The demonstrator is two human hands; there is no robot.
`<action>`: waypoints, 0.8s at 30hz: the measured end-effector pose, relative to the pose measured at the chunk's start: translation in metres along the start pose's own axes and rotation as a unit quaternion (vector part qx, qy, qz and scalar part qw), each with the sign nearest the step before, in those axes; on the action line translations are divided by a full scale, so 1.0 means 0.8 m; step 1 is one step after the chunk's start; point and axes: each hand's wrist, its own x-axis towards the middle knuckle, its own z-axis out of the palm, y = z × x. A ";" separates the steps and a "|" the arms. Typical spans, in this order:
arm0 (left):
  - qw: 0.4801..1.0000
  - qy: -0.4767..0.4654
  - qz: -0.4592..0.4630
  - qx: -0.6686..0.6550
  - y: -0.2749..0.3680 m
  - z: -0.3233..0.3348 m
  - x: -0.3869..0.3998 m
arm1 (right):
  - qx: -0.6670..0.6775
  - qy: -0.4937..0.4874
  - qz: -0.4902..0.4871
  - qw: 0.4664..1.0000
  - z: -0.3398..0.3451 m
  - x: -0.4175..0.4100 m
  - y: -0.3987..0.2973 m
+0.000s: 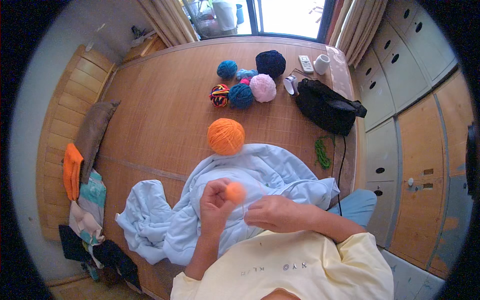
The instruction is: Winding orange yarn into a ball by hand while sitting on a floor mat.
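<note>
A small fuzzy orange ball point(236, 193), slightly blurred, is pinched between the thumb and fingers of my left hand point(215, 206). From its underside a thin pale strand point(243, 209) runs down to the fingertips of my right hand point(275, 213), whose fingers are curled closed around its end. Both hands are above a light blue quilt point(210, 176) bunched across my lap. Just beyond the quilt's far edge rests a large ball of orange yarn point(226, 137).
Farther off sit several yarn balls, including navy point(270, 63), pink point(263, 88) and multicolour point(219, 95). At right are a black bag point(326, 107), green yarn point(322, 152), a white mug point(321, 64), a tipped cup point(290, 85) and a remote point(306, 64). Left lies a brown pillow point(95, 131).
</note>
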 end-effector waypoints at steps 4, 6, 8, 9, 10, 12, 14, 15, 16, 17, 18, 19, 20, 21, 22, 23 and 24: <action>0.973 -0.091 0.023 0.211 0.005 0.014 -0.008 | 0.003 0.086 -0.039 0.996 -0.026 0.008 -0.010; 0.956 -0.173 -0.004 0.237 0.004 0.009 -0.011 | 0.032 0.153 -0.009 0.988 -0.035 0.006 0.001; 0.970 -0.193 -0.002 0.151 0.002 0.007 -0.015 | 0.025 0.165 0.010 0.986 -0.030 0.004 0.019; 0.975 -0.214 -0.001 0.062 0.006 0.011 -0.013 | 0.017 0.178 0.032 0.983 -0.025 0.003 0.030; 0.975 -0.215 -0.001 0.061 0.009 0.014 -0.012 | 0.025 0.189 0.040 0.981 -0.018 0.001 0.037; 0.990 -0.121 -0.010 -0.076 0.015 0.017 -0.008 | 0.027 0.155 0.066 0.985 -0.004 -0.002 0.042; 0.994 -0.083 0.001 -0.074 0.010 0.008 0.000 | 0.031 0.088 0.089 0.992 0.010 -0.005 0.036; 0.996 -0.045 0.012 -0.072 0.007 0.004 0.004 | 0.032 0.088 0.089 0.992 0.011 -0.004 0.030; 0.998 -0.018 0.011 -0.063 0.004 0.004 0.006 | 0.024 0.036 0.053 0.998 0.010 -0.005 0.023; 0.998 -0.018 0.011 -0.063 0.002 0.004 0.005 | 0.016 -0.016 0.017 1.000 0.007 -0.004 0.014; 1.000 -0.012 0.021 0.011 -0.001 0.004 0.005 | 0.018 -0.028 0.020 0.999 0.001 -0.004 0.005; 0.996 -0.005 0.032 0.086 -0.002 0.005 0.004 | 0.018 -0.028 0.020 0.999 -0.007 -0.004 -0.004; 0.996 -0.005 0.031 0.085 -0.003 0.008 0.002 | 0.032 -0.010 0.009 0.999 -0.015 -0.004 -0.011; 0.990 -0.043 0.028 0.131 -0.004 0.012 -0.001 | 0.045 0.008 -0.003 0.999 -0.022 -0.004 -0.013; 0.981 -0.080 0.025 0.177 -0.004 0.014 -0.004 | 0.045 0.008 -0.003 0.999 -0.025 -0.004 -0.011; 0.981 -0.079 0.025 0.177 -0.004 0.012 -0.007 | 0.011 0.068 -0.018 0.997 -0.029 -0.002 -0.007; 0.965 -0.136 0.013 0.224 -0.005 0.010 -0.010 | -0.024 0.127 -0.033 0.991 -0.032 -0.001 -0.003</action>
